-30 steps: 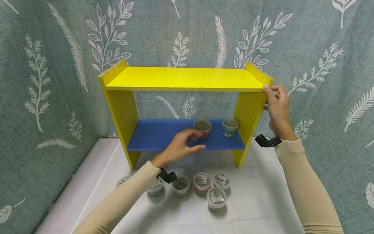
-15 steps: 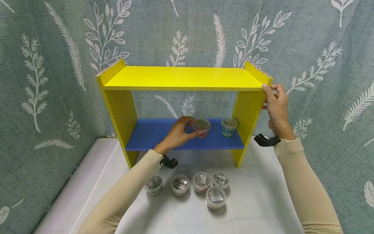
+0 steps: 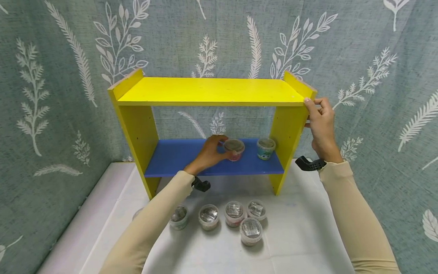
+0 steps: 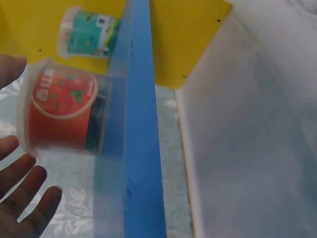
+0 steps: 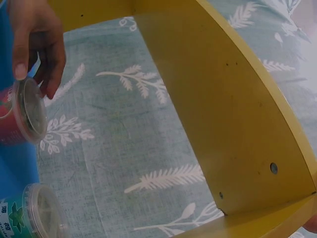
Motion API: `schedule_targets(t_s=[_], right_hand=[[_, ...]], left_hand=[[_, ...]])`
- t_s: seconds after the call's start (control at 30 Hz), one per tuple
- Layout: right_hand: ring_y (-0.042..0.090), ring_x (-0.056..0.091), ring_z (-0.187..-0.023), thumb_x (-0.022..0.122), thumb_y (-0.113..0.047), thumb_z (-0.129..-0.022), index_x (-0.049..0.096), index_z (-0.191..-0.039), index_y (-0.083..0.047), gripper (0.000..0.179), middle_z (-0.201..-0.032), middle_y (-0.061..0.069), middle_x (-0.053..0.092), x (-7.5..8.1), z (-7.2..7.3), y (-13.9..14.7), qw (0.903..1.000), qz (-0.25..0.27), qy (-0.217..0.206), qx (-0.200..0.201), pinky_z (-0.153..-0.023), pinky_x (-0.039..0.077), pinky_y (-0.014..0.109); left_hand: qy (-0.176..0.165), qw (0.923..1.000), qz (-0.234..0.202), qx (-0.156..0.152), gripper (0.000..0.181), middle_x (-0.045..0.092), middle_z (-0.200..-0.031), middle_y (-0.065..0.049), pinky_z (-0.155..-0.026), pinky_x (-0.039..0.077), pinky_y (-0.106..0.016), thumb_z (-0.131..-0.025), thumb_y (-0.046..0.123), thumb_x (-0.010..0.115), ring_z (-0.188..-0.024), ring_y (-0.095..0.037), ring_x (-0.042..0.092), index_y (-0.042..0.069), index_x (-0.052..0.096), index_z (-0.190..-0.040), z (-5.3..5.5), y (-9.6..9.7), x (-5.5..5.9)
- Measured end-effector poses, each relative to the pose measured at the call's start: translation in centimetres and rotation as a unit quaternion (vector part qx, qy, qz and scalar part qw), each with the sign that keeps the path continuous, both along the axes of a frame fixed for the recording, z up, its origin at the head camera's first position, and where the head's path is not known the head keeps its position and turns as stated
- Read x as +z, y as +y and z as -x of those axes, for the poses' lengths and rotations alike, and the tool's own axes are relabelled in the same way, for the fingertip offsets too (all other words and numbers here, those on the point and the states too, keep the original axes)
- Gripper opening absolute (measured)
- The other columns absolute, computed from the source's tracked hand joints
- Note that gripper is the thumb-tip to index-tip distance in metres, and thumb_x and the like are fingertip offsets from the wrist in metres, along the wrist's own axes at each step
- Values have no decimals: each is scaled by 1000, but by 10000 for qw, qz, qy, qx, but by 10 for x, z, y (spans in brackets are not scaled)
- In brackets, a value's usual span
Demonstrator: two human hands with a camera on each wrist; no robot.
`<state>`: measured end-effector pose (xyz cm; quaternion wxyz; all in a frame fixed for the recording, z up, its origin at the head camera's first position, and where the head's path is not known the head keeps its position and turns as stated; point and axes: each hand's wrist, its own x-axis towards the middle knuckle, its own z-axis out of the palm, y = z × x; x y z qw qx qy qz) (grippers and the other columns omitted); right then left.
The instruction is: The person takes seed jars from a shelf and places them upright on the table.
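Observation:
A plastic tub (image 3: 238, 155) with a clear lid stands on the blue shelf board; a tomato picture on its red label shows in the left wrist view (image 4: 62, 111). My left hand (image 3: 209, 153) reaches around its left side, thumb in front and fingers behind. In the left wrist view the fingers (image 4: 29, 191) are spread beside the lid. To the right stands a teal-labelled tub (image 3: 265, 152). My right hand (image 3: 322, 125) grips the right side panel of the yellow shelf unit (image 3: 212, 89), thumb on its front edge; its other fingers are partly hidden.
Several lidded tubs stand on the white cloth before the unit, among them a left one (image 3: 178, 217), a middle one (image 3: 208, 217) and a front one (image 3: 251, 231). Another is mostly hidden by the left sleeve. A leaf-patterned curtain (image 3: 184, 38) hangs behind.
My left hand has moved from in front of the red tub to its left side, its fingers now around it. The right hand keeps its grip. The view has shifted slightly.

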<state>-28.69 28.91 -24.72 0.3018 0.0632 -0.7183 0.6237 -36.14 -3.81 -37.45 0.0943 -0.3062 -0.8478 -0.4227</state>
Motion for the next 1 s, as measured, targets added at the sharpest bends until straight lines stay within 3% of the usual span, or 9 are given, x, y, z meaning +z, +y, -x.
schedule_targets(t_s=[0.3,0.67,1.0], right_hand=[[22,59,-91,62,-45,-102,59,-113,-19,29,-102,8,53,-1,1,0,10000,-75,20,-53,-73,49,33],[24,59,-91,62,-45,-102,59,-112,-19,28,-101,8,53,0,-2,1,10000,-40,-27,-53,-72,49,32],[21,59,-89,63,-45,-101,59,-111,-20,28,-102,8,54,0,0,1,10000,-38,-37,-13,-71,49,32]], left_hand=[[-503,9980,282,256,77,57,-138,-12,-94,53,-44,-92,50,76,-121,-27,56,5,50,-148,11,0,-8],[-647,9974,307,120,79,59,-134,-10,-91,53,-43,-92,48,76,-116,-26,58,7,45,-152,15,5,-12],[-836,9962,228,23,84,57,-141,-12,-99,49,-48,-92,51,75,-123,-29,57,8,40,-156,19,8,-15]])
